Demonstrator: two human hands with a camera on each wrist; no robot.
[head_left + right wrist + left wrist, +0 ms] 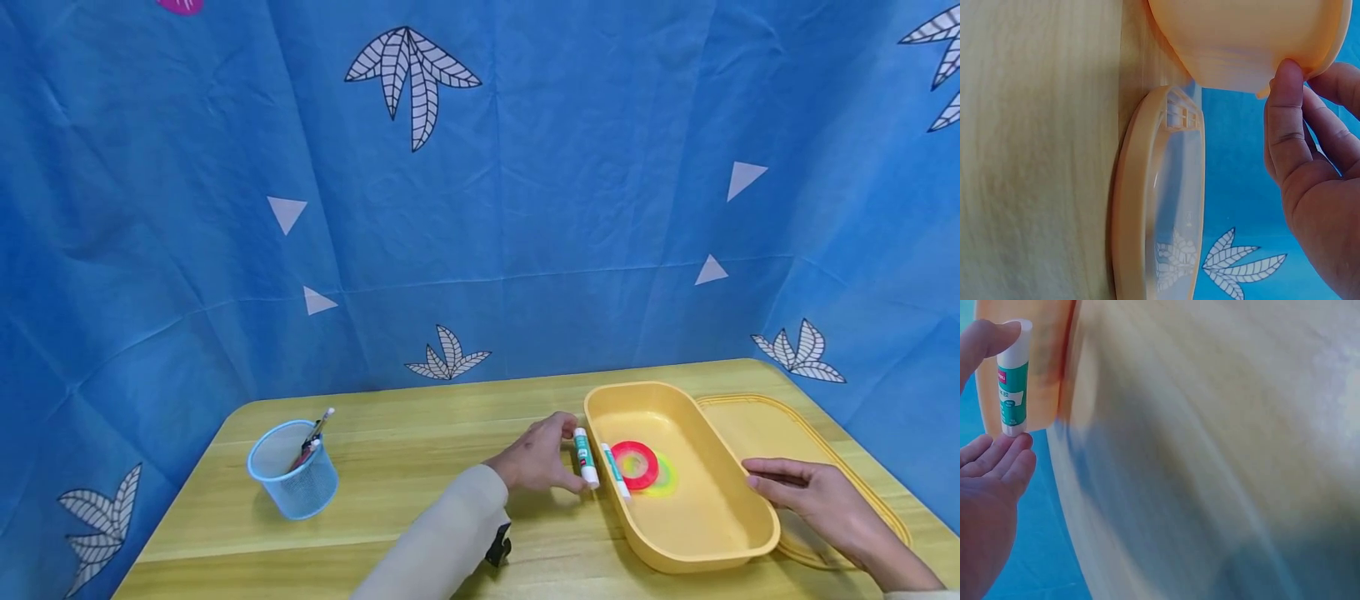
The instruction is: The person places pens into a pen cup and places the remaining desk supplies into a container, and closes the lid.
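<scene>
My left hand (536, 457) pinches a glue stick (585, 458) with white ends and a green label, thumb at one end and fingertips at the other. In the left wrist view the glue stick (1014, 381) shows against the yellow box's side. The yellow box (697, 533) lies just to its right. Inside, along the left wall, is a second green-and-white glue stick (615, 471). Beside that sit a red ring-shaped roll (637, 477) and a yellow-green round thing (667, 479), partly overlapped. My right hand (813, 500) grips the box's right rim, also seen in the right wrist view (1319, 144).
A yellow lid (795, 433) lies flat on the wooden table (420, 467), to the right of the box and partly under my right hand. At the left stands a light-blue mesh pen cup (300, 487) with several pens. A blue curtain (525, 208) hangs behind the table.
</scene>
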